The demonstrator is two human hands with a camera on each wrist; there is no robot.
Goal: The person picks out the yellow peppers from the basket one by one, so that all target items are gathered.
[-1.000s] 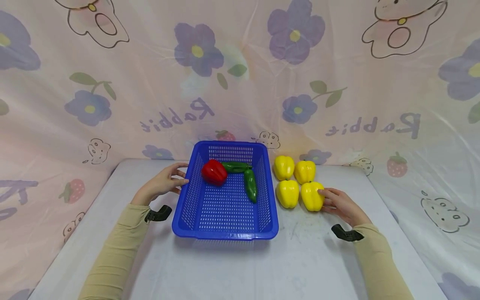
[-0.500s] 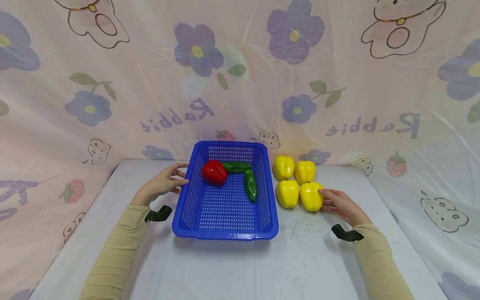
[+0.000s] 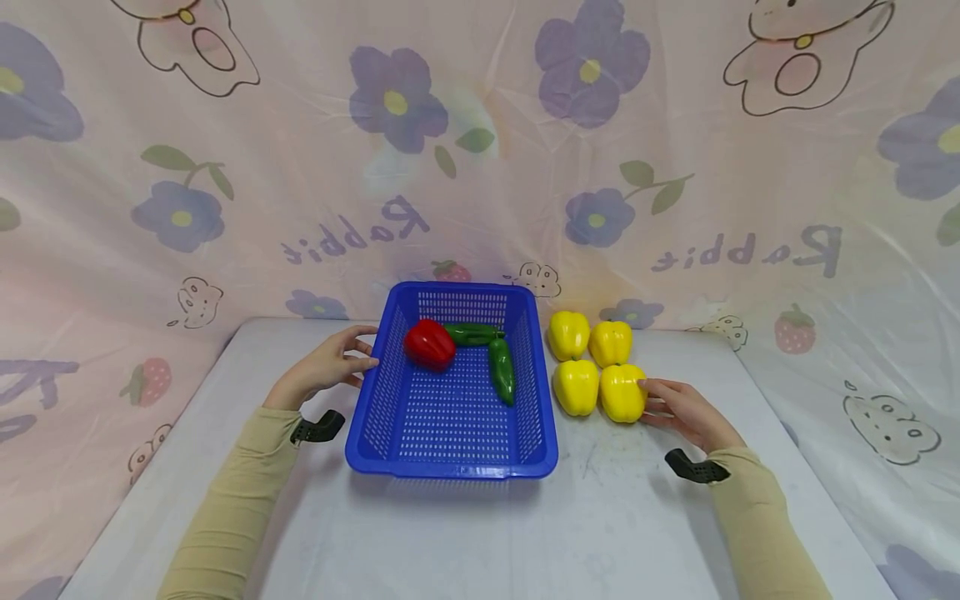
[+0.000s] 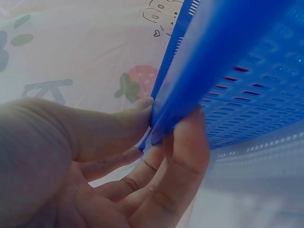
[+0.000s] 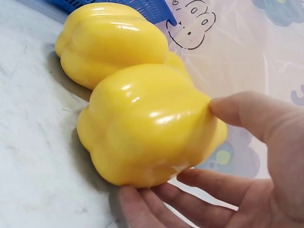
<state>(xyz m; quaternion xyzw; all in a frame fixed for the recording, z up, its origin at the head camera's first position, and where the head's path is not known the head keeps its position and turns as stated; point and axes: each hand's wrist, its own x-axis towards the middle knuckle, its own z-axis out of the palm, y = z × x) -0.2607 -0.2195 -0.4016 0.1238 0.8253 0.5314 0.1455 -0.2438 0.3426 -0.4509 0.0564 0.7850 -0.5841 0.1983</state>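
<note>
My left hand (image 3: 322, 364) pinches the left rim of a blue plastic basket (image 3: 450, 469), the thumb outside and fingers under the rim in the left wrist view. A red bell pepper (image 3: 430, 345) and two green chili peppers (image 3: 502, 371) lie inside it, toward the back. To the right of the basket, several yellow bell peppers stand grouped on the table. My right hand (image 3: 686, 410) holds the front right yellow bell pepper (image 3: 622, 393) from its right side; in the right wrist view the thumb touches above and fingertips below. That pepper sits beside another yellow bell pepper (image 5: 111, 42).
Two more yellow bell peppers (image 3: 568, 336) stand behind the front pair, near the back of the white table (image 3: 480, 542). A printed cloth (image 3: 480, 167) hangs behind the table. A black wrist mount (image 3: 696, 467) is on each forearm.
The front right yellow bell pepper has shifted slightly left and now stands closer to its neighbour. My hands and the basket stay practically where they were.
</note>
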